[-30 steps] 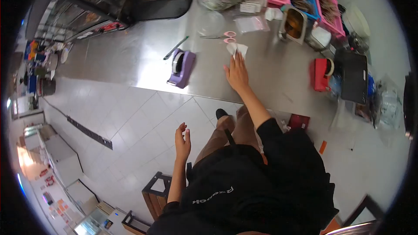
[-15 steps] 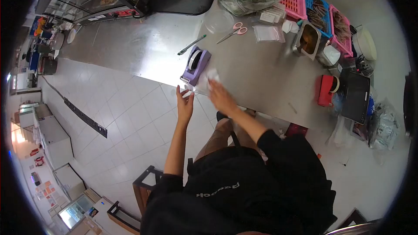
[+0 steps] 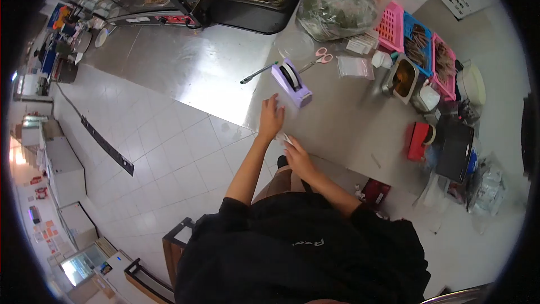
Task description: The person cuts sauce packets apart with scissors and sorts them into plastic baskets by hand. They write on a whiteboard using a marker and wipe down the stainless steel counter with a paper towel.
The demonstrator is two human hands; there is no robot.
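Note:
Near the counter's front edge, my right hand is closed on a white tissue, of which only a small part shows. My left hand is just left of it, fingers apart and holding nothing, beside the purple tape dispenser. The dispenser lies slanted on the steel counter. A green-tipped pen is at its left, and scissors with pink handles lie behind it on the right.
A bag of green leaves, a black tray and a metal container stand at the back. Pink and blue baskets are at the back right. A red tape dispenser sits beside a black device.
The tissue has come from the counter's middle to the front edge in my right hand. The purple dispenser has turned and shifted right. My left hand has moved up over the counter's edge.

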